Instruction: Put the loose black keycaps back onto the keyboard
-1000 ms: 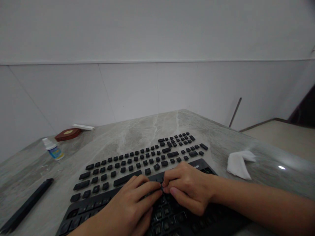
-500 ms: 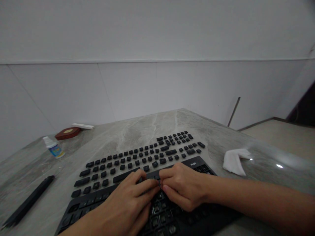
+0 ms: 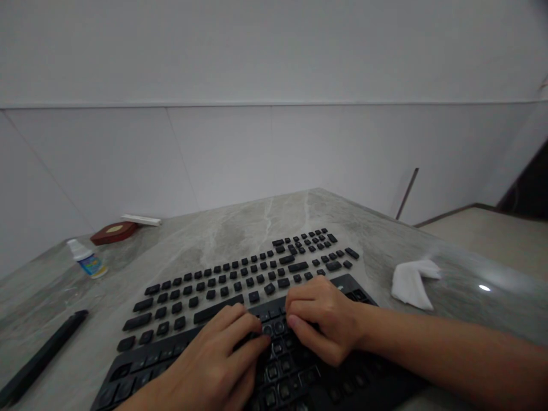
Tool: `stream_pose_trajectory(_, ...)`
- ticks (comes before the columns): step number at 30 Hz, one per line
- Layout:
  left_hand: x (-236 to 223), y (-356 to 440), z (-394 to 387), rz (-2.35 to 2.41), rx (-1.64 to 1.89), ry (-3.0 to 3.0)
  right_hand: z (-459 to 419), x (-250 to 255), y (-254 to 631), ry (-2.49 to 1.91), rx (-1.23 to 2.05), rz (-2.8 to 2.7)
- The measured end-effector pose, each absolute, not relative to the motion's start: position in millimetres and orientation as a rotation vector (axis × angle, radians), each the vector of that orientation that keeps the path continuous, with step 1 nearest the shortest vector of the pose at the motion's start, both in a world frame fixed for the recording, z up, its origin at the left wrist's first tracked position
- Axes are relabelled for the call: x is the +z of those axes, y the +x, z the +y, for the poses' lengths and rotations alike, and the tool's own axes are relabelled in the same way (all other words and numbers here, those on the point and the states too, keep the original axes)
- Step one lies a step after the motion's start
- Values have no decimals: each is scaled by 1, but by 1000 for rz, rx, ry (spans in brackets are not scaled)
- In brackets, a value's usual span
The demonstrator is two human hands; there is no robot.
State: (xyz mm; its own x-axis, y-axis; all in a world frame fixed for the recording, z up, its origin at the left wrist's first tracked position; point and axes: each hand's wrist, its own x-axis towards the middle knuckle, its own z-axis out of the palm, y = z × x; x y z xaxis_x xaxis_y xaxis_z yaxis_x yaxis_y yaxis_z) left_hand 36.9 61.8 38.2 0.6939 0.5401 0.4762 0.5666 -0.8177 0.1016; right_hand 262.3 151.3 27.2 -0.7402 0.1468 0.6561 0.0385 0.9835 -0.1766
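Note:
A black keyboard [image 3: 280,374] lies at the near edge of the view, with many of its key sockets bare and some keycaps still on its left part. My left hand [image 3: 225,354] rests over the middle of it, fingers curled and fingertips down at the sockets. To its right, my right hand [image 3: 319,322] is closed, its thumb and index finger pinched together just above the keyboard's upper rows. A small gap separates the two hands. Whatever either hand grips is hidden by the fingers. Loose black keycaps [image 3: 209,294] lie in rows beyond the keyboard, a long spacebar keycap [image 3: 218,309] among them.
On the left of the grey marble table [image 3: 240,225] stand a white spray bottle [image 3: 89,260] and a reddish-brown box [image 3: 113,233] with a white strip [image 3: 141,220] behind. A black rod-like object [image 3: 43,357] lies nearer. A white cloth [image 3: 413,283] is on the right.
My hands have moved apart, the right slightly up and right, the left slightly left and down, uncovering sockets between them. The view has shifted slightly.

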Motion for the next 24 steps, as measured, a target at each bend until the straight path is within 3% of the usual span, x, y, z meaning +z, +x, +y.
stream_pose_trajectory(24, 38, 41, 63, -888, -681, -2839, 153, 20, 257, -108, 176, -2601)
